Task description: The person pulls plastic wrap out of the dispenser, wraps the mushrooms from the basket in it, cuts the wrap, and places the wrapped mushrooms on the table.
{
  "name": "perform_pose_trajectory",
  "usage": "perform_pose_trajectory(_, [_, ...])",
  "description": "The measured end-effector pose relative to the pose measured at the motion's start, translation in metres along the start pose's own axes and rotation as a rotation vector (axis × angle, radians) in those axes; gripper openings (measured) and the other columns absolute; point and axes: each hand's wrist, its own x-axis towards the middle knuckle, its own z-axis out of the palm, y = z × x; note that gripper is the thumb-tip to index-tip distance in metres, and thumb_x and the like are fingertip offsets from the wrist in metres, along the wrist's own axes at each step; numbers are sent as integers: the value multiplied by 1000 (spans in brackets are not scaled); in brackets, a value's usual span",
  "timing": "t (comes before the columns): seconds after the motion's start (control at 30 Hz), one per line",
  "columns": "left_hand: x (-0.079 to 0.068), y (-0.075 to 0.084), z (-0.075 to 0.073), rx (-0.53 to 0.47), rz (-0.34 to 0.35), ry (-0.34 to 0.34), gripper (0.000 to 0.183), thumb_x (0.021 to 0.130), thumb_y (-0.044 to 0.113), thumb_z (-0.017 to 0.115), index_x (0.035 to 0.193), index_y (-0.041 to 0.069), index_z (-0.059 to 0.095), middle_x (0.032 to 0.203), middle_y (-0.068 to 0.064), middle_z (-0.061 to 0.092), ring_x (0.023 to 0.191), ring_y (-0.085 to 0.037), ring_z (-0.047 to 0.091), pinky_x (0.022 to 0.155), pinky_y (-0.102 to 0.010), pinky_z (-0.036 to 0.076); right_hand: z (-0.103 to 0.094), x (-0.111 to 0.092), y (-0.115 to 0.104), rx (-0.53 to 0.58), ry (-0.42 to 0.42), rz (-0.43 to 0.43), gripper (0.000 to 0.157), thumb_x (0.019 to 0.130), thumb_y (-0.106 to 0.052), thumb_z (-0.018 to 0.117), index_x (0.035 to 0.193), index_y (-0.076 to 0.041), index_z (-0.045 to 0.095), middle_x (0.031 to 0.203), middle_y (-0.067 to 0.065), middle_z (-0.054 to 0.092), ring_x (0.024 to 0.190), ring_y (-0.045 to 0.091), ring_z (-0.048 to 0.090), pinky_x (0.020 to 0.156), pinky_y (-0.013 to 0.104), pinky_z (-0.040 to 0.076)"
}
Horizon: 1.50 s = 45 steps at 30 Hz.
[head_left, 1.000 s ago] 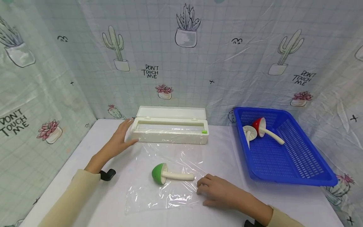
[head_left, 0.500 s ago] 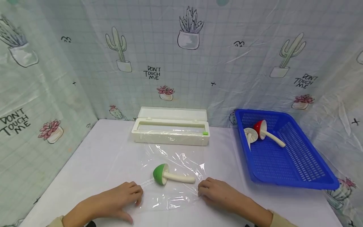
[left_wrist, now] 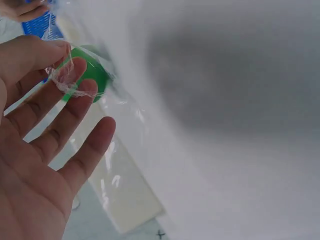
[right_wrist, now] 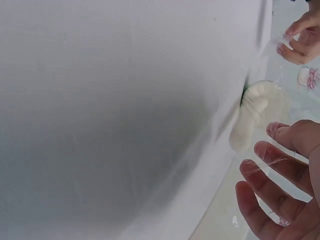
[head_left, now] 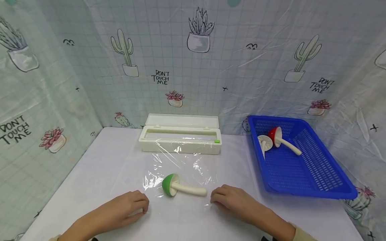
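Note:
A toy mushroom with a green cap (head_left: 170,185) and white stem lies across the table's middle, stem to the right. Clear cling film (head_left: 169,160) stretches toward me from a cream film dispenser (head_left: 181,147), its lid raised. On the near left, my left hand (head_left: 129,208) pinches a gathered corner of the film (left_wrist: 65,82) between thumb and index finger, as the left wrist view shows. My right hand (head_left: 232,201), just beyond the stem's end, pinches the film's other corner; its remaining fingers are spread in the right wrist view. The film overlaps the mushroom in both wrist views.
On the right stands a blue perforated basket (head_left: 310,192). Inside are a red-capped mushroom (head_left: 272,135) and a whitish one (head_left: 265,142). A bright green slider (head_left: 217,141) sits at the dispenser's right end. A cactus-print curtain (head_left: 193,83) hangs behind the white table.
My left hand has come from the dispenser's left end to the film's near left corner and taken hold of it. My right hand stays near the right corner. The film's near edge has shifted.

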Motion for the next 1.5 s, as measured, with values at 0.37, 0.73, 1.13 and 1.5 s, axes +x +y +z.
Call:
perform_pose_trajectory(0.37, [22,3,-39,-163,-325,-9,23,90,6,76,96,26,67,93,19,65,81,5,58,66,-18,54,-18,14,15,85,-31,135,13,92,-11,76,103,-18,75,96,-10,73,90,4,67,77,23,58])
perform_pose_trajectory(0.73, [50,-22,-36,-188,-604,197,12,92,9,75,97,21,72,97,9,68,83,-5,59,67,-22,54,-30,39,41,187,-38,286,13,98,-9,68,109,-14,73,99,-2,76,88,6,69,76,26,59])
perform_pose_trajectory(1.13, [74,-78,-10,-579,-937,327,20,101,13,65,114,-2,67,81,-16,62,54,-16,62,52,-27,56,-14,72,65,224,107,610,7,96,-12,71,102,-12,75,80,-1,57,70,12,53,57,24,45])
perform_pose_trajectory(1.5, [80,-104,19,-910,-953,373,33,105,5,55,131,-15,53,126,-32,63,111,-34,70,86,-33,60,9,87,80,581,134,714,20,100,-6,63,117,1,70,99,15,74,83,25,73,68,33,62])
